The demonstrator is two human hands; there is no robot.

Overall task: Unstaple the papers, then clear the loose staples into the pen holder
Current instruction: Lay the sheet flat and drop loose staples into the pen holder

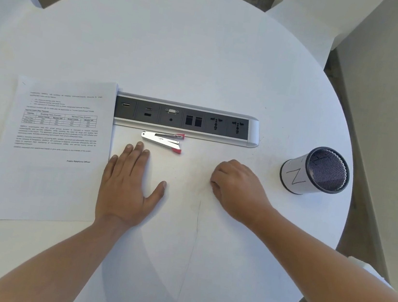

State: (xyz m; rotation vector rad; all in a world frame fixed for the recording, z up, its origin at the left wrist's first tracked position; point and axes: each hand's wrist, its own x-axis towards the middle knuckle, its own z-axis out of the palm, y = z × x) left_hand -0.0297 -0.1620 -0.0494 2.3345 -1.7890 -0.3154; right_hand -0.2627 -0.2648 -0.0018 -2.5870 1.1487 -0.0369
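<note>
**Fingers flat on the left, curled under on the right**

Fingers (138,150) of the left hand (127,187) lie straight and close together, palm down on the table (206,50), with the thumb spread wide to the side. On the right hand (236,185) the fingers (217,178) are curled under, tips tucked down against the tabletop. Whether they pinch anything cannot be told, since the knuckles hide the tips.

Just beside the left hand's little finger runs the right edge of the papers (47,181). They are a white stack lying flat at the table's left, the top sheet printed with paragraphs, a small ruled table and a short bold line near the bottom. The stack's far right corner overlaps the left end of the socket strip (186,120), a long silver-framed panel of dark ports and outlets set across the middle of the table.

Between that strip and the left fingertips lies the stapler (162,141), bright metal with red ends, its two arms parted at the red side.

Well to the right of the right hand stands the pen holder (298,174), a black mesh cup wrapped in white paper with a dark hand-drawn mark. Its mouth shows the mesh inside.
</note>
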